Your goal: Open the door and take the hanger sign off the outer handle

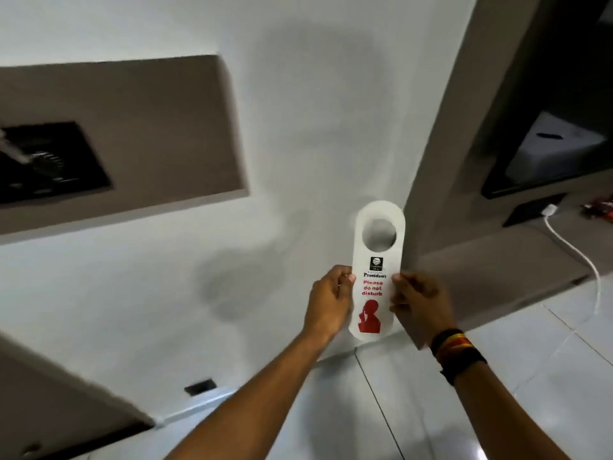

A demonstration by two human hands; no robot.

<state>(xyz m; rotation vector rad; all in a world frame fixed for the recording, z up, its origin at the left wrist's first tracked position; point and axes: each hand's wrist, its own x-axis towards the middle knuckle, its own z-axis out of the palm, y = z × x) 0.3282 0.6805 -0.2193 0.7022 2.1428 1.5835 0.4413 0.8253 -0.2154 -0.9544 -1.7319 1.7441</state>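
A white hanger sign (376, 247) with a round hole at its top, red "Please do not disturb" lettering and a red figure is held upright in front of a white wall. My left hand (330, 302) pinches its left edge. My right hand (419, 303), with dark and coloured bands on the wrist, grips its right edge. The sign hangs on nothing. No door handle is in view.
A brown recessed panel with a black unit (49, 161) is on the wall at the left. A brown pillar (464, 127) stands right of the sign. A white cable (577, 250) runs down from a plug. A brown edge (66, 403) crosses the lower left above the white tiled floor.
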